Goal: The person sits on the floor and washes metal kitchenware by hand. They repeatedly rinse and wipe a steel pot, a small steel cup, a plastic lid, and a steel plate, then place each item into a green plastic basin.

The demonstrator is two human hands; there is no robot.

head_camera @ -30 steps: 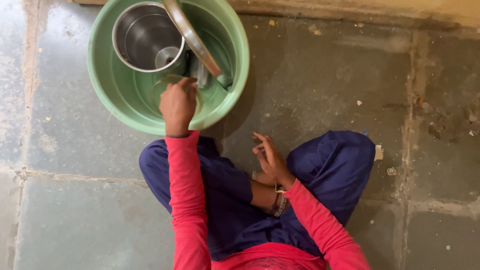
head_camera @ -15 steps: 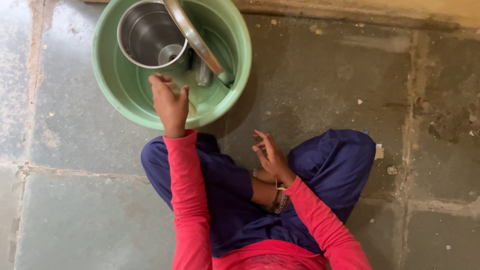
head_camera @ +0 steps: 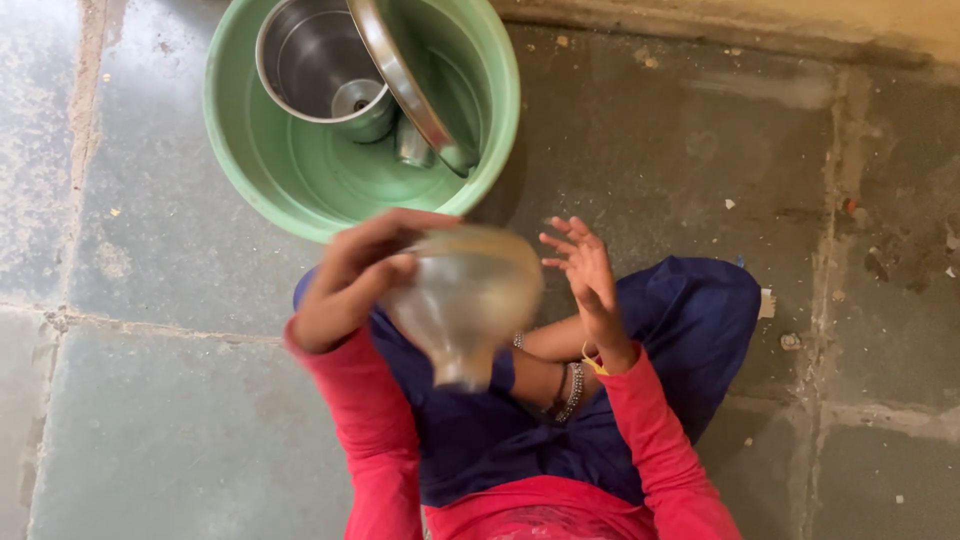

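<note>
Lifted clear of the green plastic tub [head_camera: 262,165] since the earlier frame, a clear glass vessel [head_camera: 466,297] was held in front of the seated person's chest, its image blurred by motion. Half a second before, the left hand [head_camera: 352,272] had been down inside the tub; it had since come back over the lap, fingers [head_camera: 400,222] curled over the wide rim of the glass, whose narrower end pointed down toward the blue trousers [head_camera: 680,320]. Whether the glass was a bowl or a stemmed piece could not be told through the blur.

At the same time the right hand [head_camera: 588,272] had risen slightly, and it hovered just beside the glass with fingers spread and nothing in them, not touching it. Bangles [head_camera: 572,388] showed at that wrist, below the red sleeve [head_camera: 650,450].

Inside the tub remained a steel pot [head_camera: 318,62] holding 1 small steel cup, with a steel plate [head_camera: 400,80] leaning on edge against it. Beneath it all lay the worn stone floor [head_camera: 700,150], and the tub stood just beyond the person's knees.
</note>
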